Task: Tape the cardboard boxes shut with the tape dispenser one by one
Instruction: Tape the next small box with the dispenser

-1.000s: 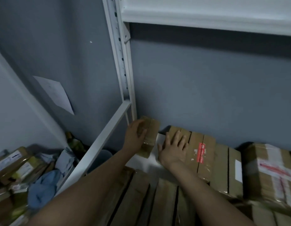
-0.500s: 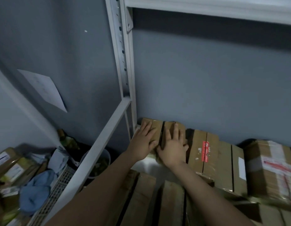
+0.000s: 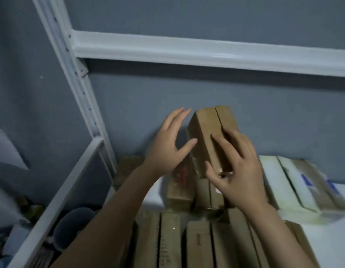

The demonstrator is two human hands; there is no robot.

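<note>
Boxes (image 3: 168,240) crowd shelf (image 3: 334,240); right hand (image 3: 240,171) grips raised box (image 3: 207,128).

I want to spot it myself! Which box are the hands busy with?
Look under the white shelf beam, in front of the grey wall. The cardboard box there is held up by the right hand. Unlike the flat boxes below, it stands on end, raised above them.

The white shelf (image 3: 334,244) bore a row of front boxes (image 3: 169,242) packed side by side along its 6 o'clock edge. The middle boxes (image 3: 179,196) stood at the centre, and a blurred corner box (image 3: 127,167) sat toward 10 o'clock. Pale parcels (image 3: 283,182) lay toward 3 o'clock, touching one another.
</note>
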